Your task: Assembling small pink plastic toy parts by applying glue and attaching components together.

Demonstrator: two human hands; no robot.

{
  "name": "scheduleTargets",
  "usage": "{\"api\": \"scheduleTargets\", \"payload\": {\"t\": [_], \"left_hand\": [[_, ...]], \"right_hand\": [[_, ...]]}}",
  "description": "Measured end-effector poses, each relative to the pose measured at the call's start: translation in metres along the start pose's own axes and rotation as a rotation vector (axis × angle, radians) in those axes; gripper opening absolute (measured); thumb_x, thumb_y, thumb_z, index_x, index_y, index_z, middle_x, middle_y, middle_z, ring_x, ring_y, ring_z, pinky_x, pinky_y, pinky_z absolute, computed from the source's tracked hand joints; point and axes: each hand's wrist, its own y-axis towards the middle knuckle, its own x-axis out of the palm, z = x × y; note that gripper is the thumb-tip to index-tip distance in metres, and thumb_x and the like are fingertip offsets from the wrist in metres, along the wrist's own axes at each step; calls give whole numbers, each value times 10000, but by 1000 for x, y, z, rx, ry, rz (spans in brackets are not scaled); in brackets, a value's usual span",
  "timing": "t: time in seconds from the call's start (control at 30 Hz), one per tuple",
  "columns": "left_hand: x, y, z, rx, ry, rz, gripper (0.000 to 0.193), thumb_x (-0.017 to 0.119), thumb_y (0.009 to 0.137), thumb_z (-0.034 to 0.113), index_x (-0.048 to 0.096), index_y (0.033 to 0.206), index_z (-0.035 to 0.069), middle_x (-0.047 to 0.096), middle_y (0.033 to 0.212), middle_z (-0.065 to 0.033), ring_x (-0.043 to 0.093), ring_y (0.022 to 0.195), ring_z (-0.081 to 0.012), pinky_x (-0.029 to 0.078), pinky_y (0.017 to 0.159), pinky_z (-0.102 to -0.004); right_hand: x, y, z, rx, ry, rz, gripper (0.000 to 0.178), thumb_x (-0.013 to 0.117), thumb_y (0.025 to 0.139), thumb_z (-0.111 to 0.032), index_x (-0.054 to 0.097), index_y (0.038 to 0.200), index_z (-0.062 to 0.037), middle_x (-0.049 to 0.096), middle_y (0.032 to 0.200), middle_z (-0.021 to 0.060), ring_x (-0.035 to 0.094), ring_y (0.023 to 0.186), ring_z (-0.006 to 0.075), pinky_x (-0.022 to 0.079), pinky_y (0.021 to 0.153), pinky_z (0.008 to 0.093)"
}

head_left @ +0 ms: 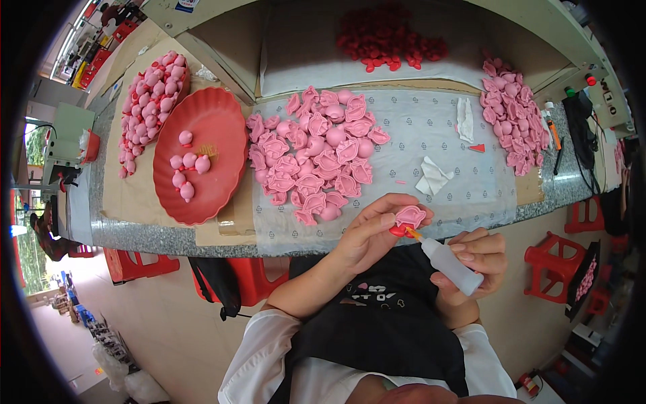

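My left hand (367, 234) pinches a small pink rubbery piece (410, 215) with a folded, lip-like rim. A glossy red part (398, 230) sits against its lower side, at my fingertips. Closed around a translucent white squeeze bottle (449, 264), my right hand (483, 254) tilts it up toward the left. The bottle's thin orange nozzle (415, 234) reaches the red part; whether anything flows out is too small to tell. Just beyond my hands, a heap of similar pink pieces (316, 155) covers the middle of the sheeted table.
A red scalloped tray (229, 135) holds several round pink pieces with red ends. More of those pile up (151, 97) behind it. Red parts (390, 40) lie inside the cabinet; pink pieces (511, 118) sit at right. Crumpled tissue (434, 176) rests near the table's front edge.
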Motion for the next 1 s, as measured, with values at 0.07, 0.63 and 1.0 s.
{"api": "scheduleTargets", "payload": {"t": [0.07, 0.63, 1.0], "left_hand": [[0, 0, 0, -2, -8, 2, 344, 489, 762, 226, 438, 1057, 55, 468, 1053, -174, 441, 1010, -276, 275, 924, -403], [-6, 1, 0, -9, -13, -44, 334, 467, 775, 234, 439, 1060, 62, 455, 1065, -173, 436, 1018, -278, 282, 918, -389], [-3, 0, 1, -27, -4, -4, 351, 487, 765, 240, 435, 1060, 56, 461, 1065, -170, 437, 1021, -271, 279, 922, -397]], "right_hand": [[0, -1, 0, 5, 11, -2, 471, 764, 494, -48, 479, 869, -67, 464, 818, 67, 502, 630, 161, 433, 546, 246], [10, 1, 5, -32, -38, 52, 379, 736, 566, -150, 460, 812, -64, 464, 743, 56, 444, 559, 121, 386, 508, 217], [11, 1, 5, -45, -18, 47, 377, 737, 560, -143, 463, 805, -61, 466, 749, 58, 452, 571, 125, 398, 506, 212]]}}
